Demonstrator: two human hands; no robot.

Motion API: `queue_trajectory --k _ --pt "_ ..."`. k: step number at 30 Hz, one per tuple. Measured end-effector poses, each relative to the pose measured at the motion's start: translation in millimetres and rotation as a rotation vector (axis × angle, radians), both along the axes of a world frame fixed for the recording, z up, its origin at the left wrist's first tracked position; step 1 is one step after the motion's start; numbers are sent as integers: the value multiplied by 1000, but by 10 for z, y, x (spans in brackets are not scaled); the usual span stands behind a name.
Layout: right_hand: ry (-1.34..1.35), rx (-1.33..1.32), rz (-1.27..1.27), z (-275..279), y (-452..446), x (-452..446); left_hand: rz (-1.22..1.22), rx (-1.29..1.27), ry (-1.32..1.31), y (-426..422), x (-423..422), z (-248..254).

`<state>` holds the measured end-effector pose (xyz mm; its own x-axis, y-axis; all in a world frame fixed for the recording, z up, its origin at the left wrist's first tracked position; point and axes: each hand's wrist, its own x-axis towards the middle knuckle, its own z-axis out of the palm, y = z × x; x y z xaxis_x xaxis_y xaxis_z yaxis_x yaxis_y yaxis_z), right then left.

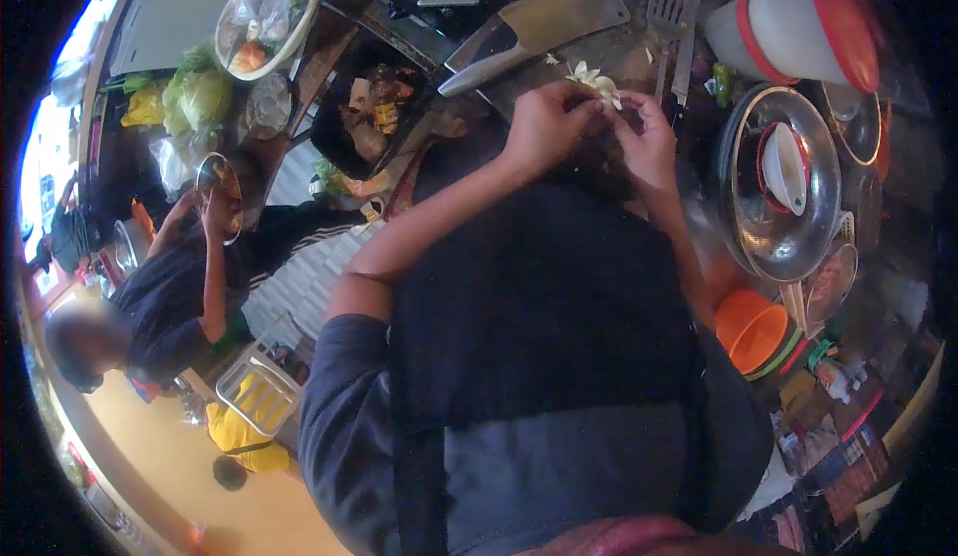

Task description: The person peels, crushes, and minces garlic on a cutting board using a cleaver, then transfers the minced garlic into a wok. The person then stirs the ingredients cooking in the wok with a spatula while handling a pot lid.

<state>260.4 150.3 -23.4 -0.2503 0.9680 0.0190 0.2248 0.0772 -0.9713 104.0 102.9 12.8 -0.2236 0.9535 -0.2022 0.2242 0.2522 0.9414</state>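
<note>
Both hands meet over the dark counter at the top centre. My left hand [551, 122] has its fingers pinched beside a small pile of pale pieces, which look like garlic [596, 81]. Facing it, my right hand [644, 132] is closed too, thumb and fingertips together at the pile's near edge. Whatever small thing sits between the fingertips is too small to make out. A wide cleaver [567, 19] lies just beyond, its pale handle [484, 72] pointing left. Right of the pile are a slotted spatula [671, 9] and a knife [685, 62].
A black tray of meat [367, 117], a white basket of bags [267, 17] and a cabbage [200, 97] lie left. Metal bowls [783, 182], white-red containers [788, 27] and an orange bowl [748, 331] stand right. A person in dark clothes [170, 286] and another in yellow [244, 426] are left.
</note>
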Motion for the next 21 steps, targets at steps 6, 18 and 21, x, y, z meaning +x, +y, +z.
queue_trajectory --k 6,18,21 --pt "-6 -299 3 133 9 26 -27 -22 -136 43 -19 -209" --pt "82 -209 -109 231 -47 -30 23 56 -211 10 40 -100" --pt "62 -190 -112 222 -66 -47 28 119 -222 5 61 -189"
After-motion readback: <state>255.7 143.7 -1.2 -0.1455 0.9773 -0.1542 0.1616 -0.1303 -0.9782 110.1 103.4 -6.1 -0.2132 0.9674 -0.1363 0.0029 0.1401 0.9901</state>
